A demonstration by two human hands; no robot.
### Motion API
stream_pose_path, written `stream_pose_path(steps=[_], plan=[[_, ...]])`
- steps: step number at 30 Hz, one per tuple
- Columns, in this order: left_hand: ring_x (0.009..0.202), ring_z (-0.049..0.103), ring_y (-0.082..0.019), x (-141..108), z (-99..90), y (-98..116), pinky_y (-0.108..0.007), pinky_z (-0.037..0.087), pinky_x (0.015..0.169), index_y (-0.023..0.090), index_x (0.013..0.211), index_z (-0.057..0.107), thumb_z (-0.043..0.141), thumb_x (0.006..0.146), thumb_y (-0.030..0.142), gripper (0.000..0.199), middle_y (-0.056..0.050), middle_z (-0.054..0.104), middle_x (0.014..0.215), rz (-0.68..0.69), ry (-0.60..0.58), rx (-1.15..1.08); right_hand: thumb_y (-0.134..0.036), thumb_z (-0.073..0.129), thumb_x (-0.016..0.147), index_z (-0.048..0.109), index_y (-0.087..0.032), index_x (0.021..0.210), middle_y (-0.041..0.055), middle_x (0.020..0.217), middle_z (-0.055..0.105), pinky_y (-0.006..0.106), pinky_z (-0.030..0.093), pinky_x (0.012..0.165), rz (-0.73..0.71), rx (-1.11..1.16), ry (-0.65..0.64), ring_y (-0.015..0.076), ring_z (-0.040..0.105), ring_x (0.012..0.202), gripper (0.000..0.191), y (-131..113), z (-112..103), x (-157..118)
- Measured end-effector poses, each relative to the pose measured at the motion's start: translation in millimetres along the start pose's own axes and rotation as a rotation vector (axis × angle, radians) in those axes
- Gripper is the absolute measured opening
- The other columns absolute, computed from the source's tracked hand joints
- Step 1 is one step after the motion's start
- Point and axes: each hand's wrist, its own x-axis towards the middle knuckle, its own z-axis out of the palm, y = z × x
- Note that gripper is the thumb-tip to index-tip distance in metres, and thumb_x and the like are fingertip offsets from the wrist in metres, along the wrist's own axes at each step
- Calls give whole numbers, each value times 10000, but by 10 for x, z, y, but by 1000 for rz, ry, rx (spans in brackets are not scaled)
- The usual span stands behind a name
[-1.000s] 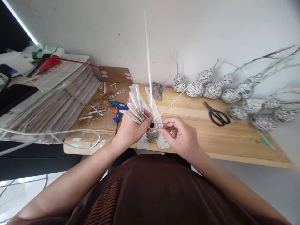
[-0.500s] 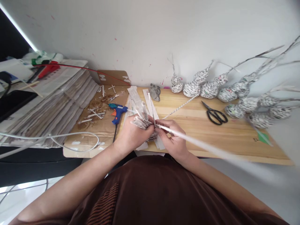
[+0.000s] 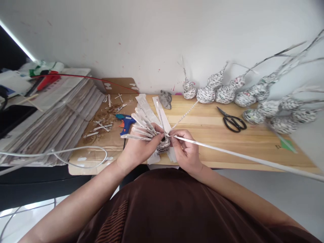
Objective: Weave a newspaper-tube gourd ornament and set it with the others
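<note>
Between my hands is a small woven paper piece [image 3: 163, 145], with several paper sticks fanned out to the left. My left hand [image 3: 141, 143] is closed around its left side, thumb pressed near the top. My right hand [image 3: 186, 146] pinches a long white paper tube [image 3: 227, 150] where it meets the weave; the tube runs off past the right edge. Another patterned paper stick [image 3: 186, 113] slants up to the right from the piece. Flat paper strips [image 3: 162, 114] lie beneath and behind it.
Black scissors [image 3: 231, 121] lie to the right. Woven paper gourds [image 3: 206, 94] line the wall. At left are a blue glue gun [image 3: 126, 123], paper scraps [image 3: 102, 125] on cardboard, a newspaper stack [image 3: 76, 111] and a looped white cable [image 3: 88, 147]. A grey lump [image 3: 165, 99] sits behind.
The paper sticks in my left hand have spread out and tipped to the left, and more of the woven piece shows. The long tube's far end has swung up, out past the right edge.
</note>
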Motion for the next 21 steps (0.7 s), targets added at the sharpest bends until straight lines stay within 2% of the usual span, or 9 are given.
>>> stream_pose_path(steps=[4,6,8,9,11,14,16,19,21], plan=[[926,718,-216,71,-212,-46,-346,570,866,192,1027,705,755,811,286,241,-58,765,988,163,-282,42,-226,563,1004,616,-239,1066,65,1045,643,322,555,782,0,-8,-37,179,654,887,82,7,-19,9],[950,705,-217,154,-343,-83,-364,561,886,205,1061,699,718,850,274,223,-62,753,1021,237,-425,53,-227,562,1004,615,-235,1048,63,1039,638,316,550,768,-6,-4,-59,174,648,868,70,2,-18,17],[1013,691,-219,255,-456,-105,-380,540,934,227,1078,706,600,946,294,182,-70,745,1080,305,-554,31,-227,566,1000,612,-231,1023,52,996,637,298,538,727,-8,-5,-80,158,636,811,51,-8,-11,30],[1035,686,-222,305,-499,-101,-381,535,949,232,1081,712,534,985,323,222,-82,738,1107,345,-605,-36,-230,569,999,610,-228,1013,47,979,637,291,533,709,-4,-4,-88,151,631,786,42,-14,-8,38],[1059,682,-249,388,-555,-52,-374,536,948,230,1107,725,549,967,427,299,-109,737,1134,376,-713,-116,-244,573,998,608,-224,1000,44,971,640,283,530,692,9,5,-100,145,627,769,40,-27,-3,57],[904,707,-221,449,-566,83,-317,549,829,216,988,763,588,929,420,275,-91,759,990,248,-737,-5,-261,583,996,614,-218,997,45,978,649,276,530,692,58,47,-115,141,630,781,53,-46,-2,78],[817,706,-202,451,-543,151,-287,542,735,225,907,768,556,919,387,267,-69,753,891,186,-667,49,-270,596,991,620,-217,1005,36,944,658,270,530,690,113,90,-121,138,637,777,60,-60,-2,88],[815,710,-210,416,-494,149,-295,547,721,229,874,762,601,874,334,192,-58,759,872,196,-620,93,-307,619,978,623,-216,1004,23,884,663,274,545,694,187,145,-128,143,653,768,95,-98,-6,117],[823,715,-208,370,-455,102,-306,556,743,228,864,751,613,884,283,150,-51,762,861,188,-543,94,-334,630,971,619,-218,984,17,861,661,276,556,682,200,165,-120,145,661,754,117,-143,-20,158]])
